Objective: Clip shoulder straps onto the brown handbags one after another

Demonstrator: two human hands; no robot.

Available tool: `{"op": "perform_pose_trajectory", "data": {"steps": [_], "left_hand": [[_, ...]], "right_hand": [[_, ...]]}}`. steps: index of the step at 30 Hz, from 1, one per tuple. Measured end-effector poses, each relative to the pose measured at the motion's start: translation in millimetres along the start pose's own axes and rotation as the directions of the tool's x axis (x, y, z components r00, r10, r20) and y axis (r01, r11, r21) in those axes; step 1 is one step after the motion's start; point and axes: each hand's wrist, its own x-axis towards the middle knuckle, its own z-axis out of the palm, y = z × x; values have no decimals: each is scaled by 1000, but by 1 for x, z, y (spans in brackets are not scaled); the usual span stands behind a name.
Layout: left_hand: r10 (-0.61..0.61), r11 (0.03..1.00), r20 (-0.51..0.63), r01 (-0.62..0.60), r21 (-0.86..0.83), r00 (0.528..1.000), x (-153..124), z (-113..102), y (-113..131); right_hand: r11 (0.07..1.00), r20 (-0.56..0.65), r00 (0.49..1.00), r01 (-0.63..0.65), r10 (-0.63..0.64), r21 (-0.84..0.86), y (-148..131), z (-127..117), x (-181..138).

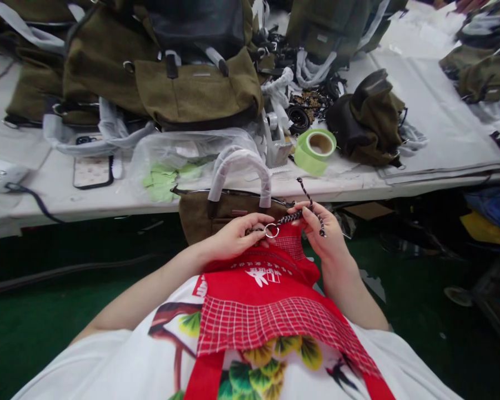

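A: How to describe the place?

B: Looks like a workroom: green floor (pixel 33 328), white table (pixel 62 189) crowded with goods.

A: And from the left?

B: First, a phone (pixel 93 171), lying flat near the table edge; then brown bags (pixel 104 66), piled behind, perhaps to leave the front part for working.

A: In the middle?

B: Before the table edge, a brown handbag (pixel 237 203) with wrapped handles upright, probably covered against scratches. Close above, the left hand (pixel 231 236), pinching a small dark piece (pixel 254 229), mostly hidden, just beside a metal ring (pixel 271 230).

A: And to the right?

B: From the ring, a braided cord (pixel 290 218), pinched between thumb and fingers of the right hand (pixel 323 228), likely to keep it steady. Behind, a green tape roll (pixel 307 160), conveniently near. Farther right, another bag (pixel 369 125), apart from both hands.
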Motion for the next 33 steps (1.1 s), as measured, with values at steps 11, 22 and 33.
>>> {"op": "perform_pose_trajectory", "data": {"steps": [11,22,33], "left_hand": [[39,993,-197,-60,-101,980,-3,8,0],[381,826,-235,-215,521,894,3,21,3],[517,610,-112,-273,744,849,5,11,27]], "right_hand": [[463,2,713,456,-701,-760,-19,-1,-26],[744,149,925,371,-350,-555,4,39,-23],[910,337,926,278,-170,-306,-12,20,-13]]}}
